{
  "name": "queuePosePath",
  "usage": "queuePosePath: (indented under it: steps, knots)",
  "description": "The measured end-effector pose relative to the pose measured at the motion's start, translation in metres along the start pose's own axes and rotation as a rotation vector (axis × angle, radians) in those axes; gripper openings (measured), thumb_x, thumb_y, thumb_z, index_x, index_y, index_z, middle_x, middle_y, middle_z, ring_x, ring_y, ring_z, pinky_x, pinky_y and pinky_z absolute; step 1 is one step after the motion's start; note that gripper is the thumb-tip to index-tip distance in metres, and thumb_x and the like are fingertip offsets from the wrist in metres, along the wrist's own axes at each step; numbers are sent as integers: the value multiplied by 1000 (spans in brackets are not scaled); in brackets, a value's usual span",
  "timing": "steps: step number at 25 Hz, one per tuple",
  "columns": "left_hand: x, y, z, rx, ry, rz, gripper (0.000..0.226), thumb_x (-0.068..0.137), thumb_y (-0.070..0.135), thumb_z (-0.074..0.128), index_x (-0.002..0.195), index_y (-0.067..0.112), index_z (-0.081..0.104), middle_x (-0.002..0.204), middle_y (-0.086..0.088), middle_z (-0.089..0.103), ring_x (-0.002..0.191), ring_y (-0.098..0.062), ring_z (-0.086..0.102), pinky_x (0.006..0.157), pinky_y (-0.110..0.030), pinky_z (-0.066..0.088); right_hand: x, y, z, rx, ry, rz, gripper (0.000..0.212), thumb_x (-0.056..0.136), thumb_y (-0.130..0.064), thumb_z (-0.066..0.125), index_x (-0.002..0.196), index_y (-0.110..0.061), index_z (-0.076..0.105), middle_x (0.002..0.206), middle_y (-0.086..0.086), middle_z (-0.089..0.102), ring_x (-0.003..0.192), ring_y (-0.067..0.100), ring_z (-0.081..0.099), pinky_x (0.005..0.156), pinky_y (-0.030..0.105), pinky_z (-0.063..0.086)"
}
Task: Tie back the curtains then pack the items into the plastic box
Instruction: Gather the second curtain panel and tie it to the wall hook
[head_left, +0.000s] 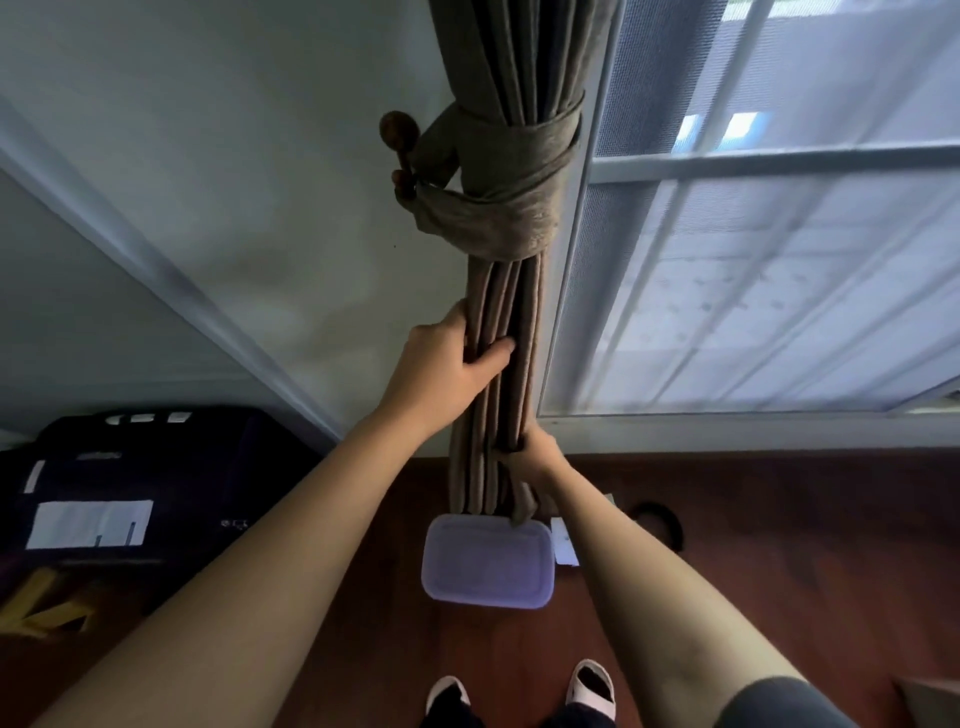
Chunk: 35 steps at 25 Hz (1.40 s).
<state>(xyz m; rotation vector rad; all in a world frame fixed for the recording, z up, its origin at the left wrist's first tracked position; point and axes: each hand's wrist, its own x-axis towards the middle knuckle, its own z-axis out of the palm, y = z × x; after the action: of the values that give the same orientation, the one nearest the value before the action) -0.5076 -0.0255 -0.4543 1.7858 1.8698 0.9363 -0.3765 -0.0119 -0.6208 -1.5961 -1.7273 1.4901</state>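
Observation:
A grey-brown curtain (511, 291) hangs gathered in folds beside the window. A fabric tieback (511, 171) is wrapped around it and looped over a dark wooden hook (399, 132) on the wall. My left hand (449, 364) grips the folds from the left, below the tieback. Lower down, my right hand (532, 454) clasps the folds from the right. On the floor directly under the curtain's hem sits a translucent plastic box (488, 561) with its lid on.
A window (753, 260) with a mesh screen fills the right side. A dark case (140, 483) with white labels lies on the floor at left. White papers (563, 540) and a dark round object (660, 519) lie right of the box. My slippered feet (519, 691) stand on the wooden floor.

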Motion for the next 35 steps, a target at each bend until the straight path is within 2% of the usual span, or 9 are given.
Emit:
queuePosePath:
  steps: [4,8,13,19,22,25,29,32,35]
  knots:
    - [-3,9,-9,-20,-48,-16,38,84,39,64,108,10,60,97,-7,72,85,-24,69,79,-33,56,-19,-20,-50,82,-17,23,85,72,1,69,145,-15,29,138,8,50,123,22,51,99,30,46]
    - [-1,23,-27,-81,85,59,34,86,37,64,107,10,63,98,-7,72,87,-21,70,80,-32,56,-41,-95,-83,72,246,-383,65,76,-21,65,137,-24,42,128,-7,57,109,4,58,83,5,45]
    - [-3,27,-31,-1,127,145,25,87,29,64,97,8,70,82,-9,74,72,-22,69,67,-29,53,-64,-152,-102,99,537,-573,35,88,-15,64,123,-13,61,109,2,67,87,0,66,79,20,56]
    - [-8,15,-13,186,125,173,25,86,17,63,68,0,63,59,-21,65,53,-37,62,49,-32,41,-72,-160,-106,-167,610,-648,14,84,-13,68,97,-9,73,79,1,72,65,9,65,65,21,52]
    - [-13,17,-5,275,131,189,21,86,12,62,70,-2,65,58,-23,64,49,-39,61,44,-34,44,-73,-153,-105,-230,662,-667,2,80,-7,69,81,-5,70,70,7,66,57,13,56,57,23,44]
    - [-9,21,-8,283,81,129,27,93,21,54,81,-1,65,74,-25,68,67,-42,64,59,-40,44,-77,-158,-113,-229,595,-635,5,81,-10,68,82,-6,69,72,4,65,60,18,63,58,19,46]
    - [-13,26,-15,248,50,59,28,89,28,57,92,2,66,85,-24,70,80,-41,64,66,-38,44,-83,-160,-123,-202,415,-560,24,84,-25,67,105,-14,65,89,-5,67,71,8,68,68,14,51]
    - [-20,29,-18,209,17,-2,27,87,28,61,90,2,67,82,-23,70,81,-40,65,67,-37,46,-79,-152,-116,-400,361,-523,19,87,-31,62,92,-14,67,83,2,72,74,16,69,63,21,42]
    - [-34,27,-23,146,118,-55,29,86,27,62,100,3,68,89,-21,72,86,-37,67,74,-37,51,-72,-140,-108,-349,303,-508,23,88,-34,61,86,-12,65,82,4,72,77,19,69,69,30,52]
